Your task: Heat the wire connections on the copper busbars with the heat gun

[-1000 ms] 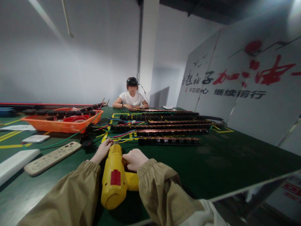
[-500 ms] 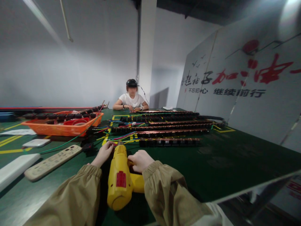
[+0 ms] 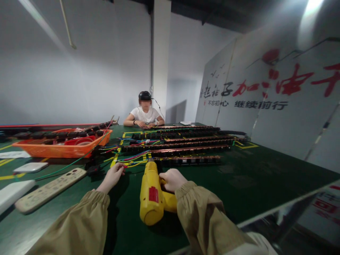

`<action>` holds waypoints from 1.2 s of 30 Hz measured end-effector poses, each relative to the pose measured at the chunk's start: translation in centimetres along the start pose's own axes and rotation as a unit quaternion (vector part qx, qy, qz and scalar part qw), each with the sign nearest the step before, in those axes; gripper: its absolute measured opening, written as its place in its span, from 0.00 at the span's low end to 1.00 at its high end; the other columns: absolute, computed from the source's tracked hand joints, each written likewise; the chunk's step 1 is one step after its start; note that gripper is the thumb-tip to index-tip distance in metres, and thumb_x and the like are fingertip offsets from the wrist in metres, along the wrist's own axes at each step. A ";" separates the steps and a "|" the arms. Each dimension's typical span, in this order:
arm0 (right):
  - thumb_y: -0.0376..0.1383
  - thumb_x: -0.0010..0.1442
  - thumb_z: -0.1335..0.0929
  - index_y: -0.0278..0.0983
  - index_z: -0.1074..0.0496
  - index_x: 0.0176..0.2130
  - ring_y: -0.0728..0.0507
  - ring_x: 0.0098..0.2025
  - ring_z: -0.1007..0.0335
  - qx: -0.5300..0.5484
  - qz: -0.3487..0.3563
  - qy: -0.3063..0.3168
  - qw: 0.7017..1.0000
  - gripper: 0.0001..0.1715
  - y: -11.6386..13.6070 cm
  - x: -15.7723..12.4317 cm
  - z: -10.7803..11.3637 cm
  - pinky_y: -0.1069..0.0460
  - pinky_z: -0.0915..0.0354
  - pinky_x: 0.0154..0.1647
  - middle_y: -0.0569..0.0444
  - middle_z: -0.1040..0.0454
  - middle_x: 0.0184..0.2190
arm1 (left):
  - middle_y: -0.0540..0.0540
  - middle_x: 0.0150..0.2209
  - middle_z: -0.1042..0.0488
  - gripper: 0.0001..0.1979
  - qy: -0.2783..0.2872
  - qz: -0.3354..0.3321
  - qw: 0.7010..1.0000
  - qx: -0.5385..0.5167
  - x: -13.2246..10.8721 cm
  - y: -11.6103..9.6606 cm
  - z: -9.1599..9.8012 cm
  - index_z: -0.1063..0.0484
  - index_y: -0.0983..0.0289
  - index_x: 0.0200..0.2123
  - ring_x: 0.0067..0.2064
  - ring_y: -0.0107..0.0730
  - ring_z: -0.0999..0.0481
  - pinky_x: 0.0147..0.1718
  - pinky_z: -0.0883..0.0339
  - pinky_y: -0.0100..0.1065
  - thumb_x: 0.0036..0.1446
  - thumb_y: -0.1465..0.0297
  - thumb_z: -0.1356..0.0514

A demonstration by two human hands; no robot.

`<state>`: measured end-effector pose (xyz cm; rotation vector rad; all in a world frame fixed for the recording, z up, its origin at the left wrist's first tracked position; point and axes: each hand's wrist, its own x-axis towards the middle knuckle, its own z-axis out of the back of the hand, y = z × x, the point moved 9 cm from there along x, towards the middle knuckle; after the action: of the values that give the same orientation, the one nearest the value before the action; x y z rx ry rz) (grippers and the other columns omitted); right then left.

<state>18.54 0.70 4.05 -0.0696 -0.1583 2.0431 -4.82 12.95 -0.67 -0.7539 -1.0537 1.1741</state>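
Note:
My right hand (image 3: 174,179) is wrapped round the handle of a yellow heat gun (image 3: 149,196), whose nozzle points away from me toward the nearest black strip with a copper edge (image 3: 188,160). My left hand (image 3: 113,176) is to the left of the nozzle with thumb and fingers pinched together. A bit of red shows at those fingertips, at the end of a thin wire (image 3: 135,164) that runs right toward the strips. Exactly how the fingers grip it is partly hidden. Several similar strips with coloured wires (image 3: 138,156) lie in rows beyond.
An orange basket (image 3: 53,150) holding black parts stands at the left. Nearer me lie a beige power strip (image 3: 51,190), a white box (image 3: 14,194) and a flat white device (image 3: 30,167). Across the green table (image 3: 255,177) sits another person (image 3: 145,115), hands at the farthest strip.
The heat gun and my right hand have shifted right, away from my left hand, which stays pinched at the wire. The whole view has swung slightly.

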 end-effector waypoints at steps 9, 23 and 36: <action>0.44 0.62 0.37 0.33 0.31 0.40 0.47 0.38 0.32 -0.001 -0.031 0.006 0.999 0.16 -2.6 -1.7 -0.3 0.47 0.35 0.43 0.53 0.29 0.36 | 0.52 0.27 0.30 0.20 0.017 0.005 1.000 0.024 0.0 0.1 -0.1 0.32 0.65 0.32 0.28 0.33 0.28 0.32 0.35 0.35 0.42 0.55 0.47; 0.44 0.61 0.36 0.33 0.32 0.42 0.46 0.40 0.32 -0.037 -0.005 0.017 0.999 0.16 -0.1 0.2 0.4 0.46 0.35 0.44 0.53 0.30 0.38 | 0.52 0.26 0.31 0.18 0.014 0.004 1.000 0.007 0.6 1.2 -0.1 0.33 0.64 0.31 0.26 0.33 0.29 0.31 0.35 0.35 0.41 0.56 0.47; 0.43 0.60 0.35 0.33 0.32 0.40 0.47 0.38 0.32 -0.019 0.097 -0.002 0.995 0.15 7.3 3.3 1.3 0.47 0.34 0.41 0.54 0.29 0.35 | 0.55 0.31 0.28 0.17 0.001 -0.030 0.995 0.090 0.3 -0.4 0.1 0.32 0.64 0.33 0.34 0.37 0.28 0.37 0.35 0.37 0.45 0.59 0.50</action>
<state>10.40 0.21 4.35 -0.1072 -0.1990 2.2341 -4.80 13.09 -0.18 -0.5786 -0.9481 1.1980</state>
